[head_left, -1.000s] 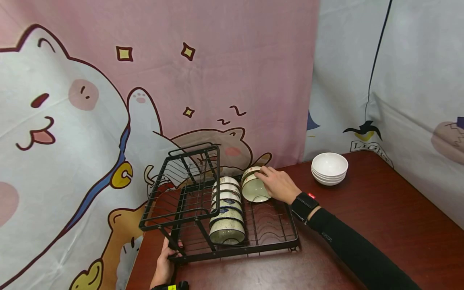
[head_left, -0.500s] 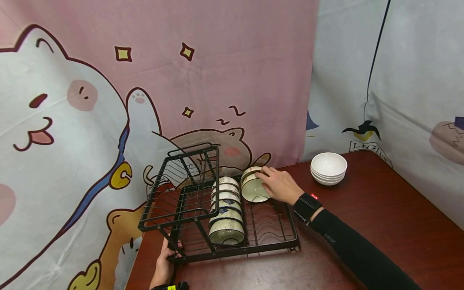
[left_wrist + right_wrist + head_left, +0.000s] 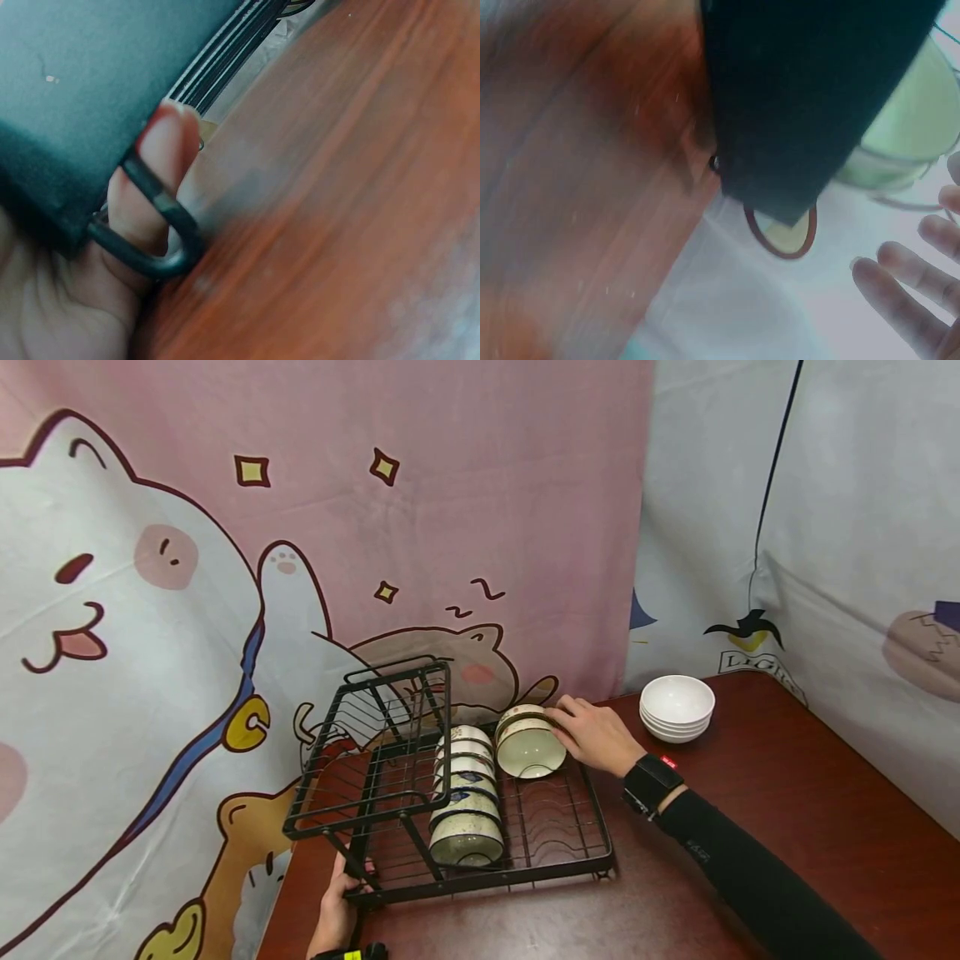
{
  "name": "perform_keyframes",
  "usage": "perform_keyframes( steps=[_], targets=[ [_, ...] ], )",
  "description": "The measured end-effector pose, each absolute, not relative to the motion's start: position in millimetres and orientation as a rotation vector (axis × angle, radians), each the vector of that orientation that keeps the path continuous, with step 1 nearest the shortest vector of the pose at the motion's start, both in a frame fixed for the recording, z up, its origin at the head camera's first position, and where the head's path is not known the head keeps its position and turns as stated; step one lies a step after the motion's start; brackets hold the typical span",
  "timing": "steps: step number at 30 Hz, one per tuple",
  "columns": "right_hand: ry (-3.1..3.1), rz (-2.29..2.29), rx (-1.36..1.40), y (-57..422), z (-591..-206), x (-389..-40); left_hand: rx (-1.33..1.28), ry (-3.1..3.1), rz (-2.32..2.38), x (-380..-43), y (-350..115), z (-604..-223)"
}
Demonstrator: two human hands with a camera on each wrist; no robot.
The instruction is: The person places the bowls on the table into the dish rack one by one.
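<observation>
A person's right hand [image 3: 602,739], fingers loosely extended, hovers just beside two bowls [image 3: 531,755] tipped on edge at the rear of a black dish rack [image 3: 525,873]; the left hand [image 3: 337,903] grips its near left corner. Alongside runs a row of bowls [image 3: 467,803].

The desk [image 3: 757,793] has a reddish-brown, wood-grained top with a soft shine. A black dish rack [image 3: 525,873] stands on it by the left edge, its far side close to the back edge. A nested stack of white bowls [image 3: 677,710] sits upright near the back right corner, apart from the rack.
</observation>
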State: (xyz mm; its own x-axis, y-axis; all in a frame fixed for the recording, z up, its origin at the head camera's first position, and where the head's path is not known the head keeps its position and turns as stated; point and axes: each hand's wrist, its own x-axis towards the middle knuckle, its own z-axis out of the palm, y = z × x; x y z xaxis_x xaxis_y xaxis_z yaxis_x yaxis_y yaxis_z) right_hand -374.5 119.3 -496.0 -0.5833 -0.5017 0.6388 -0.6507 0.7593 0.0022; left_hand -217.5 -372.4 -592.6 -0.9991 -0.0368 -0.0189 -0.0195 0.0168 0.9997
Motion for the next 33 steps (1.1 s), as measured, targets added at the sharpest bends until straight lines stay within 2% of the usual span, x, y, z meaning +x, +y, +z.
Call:
perform_keyframes(
  steps=[4,12,20,26,33],
  targets=[
    [-2.384,0.339,0.732,138.9,-483.0,-381.1,0.071,-2.205,-2.179,-218.2,-370.4,-594.6],
    [-2.787,0.343,0.270,209.4,-456.0,-397.7,0.096,-2.218,-2.155,-218.8,-370.3,-593.6],
    [-2.936,0.435,-0.120,276.4,-471.0,-402.7,0.123,-2.224,-2.169,-217.8,-370.8,-591.2],
    [-2.916,0.534,-0.172,291.5,-492.7,-398.5,0.120,-2.225,-2.180,-218.1,-371.7,-592.3],
    [-2.859,0.630,-0.087,281.2,-498.1,-394.7,0.115,-2.220,-2.183,-218.1,-371.6,-592.1]
  ],
)
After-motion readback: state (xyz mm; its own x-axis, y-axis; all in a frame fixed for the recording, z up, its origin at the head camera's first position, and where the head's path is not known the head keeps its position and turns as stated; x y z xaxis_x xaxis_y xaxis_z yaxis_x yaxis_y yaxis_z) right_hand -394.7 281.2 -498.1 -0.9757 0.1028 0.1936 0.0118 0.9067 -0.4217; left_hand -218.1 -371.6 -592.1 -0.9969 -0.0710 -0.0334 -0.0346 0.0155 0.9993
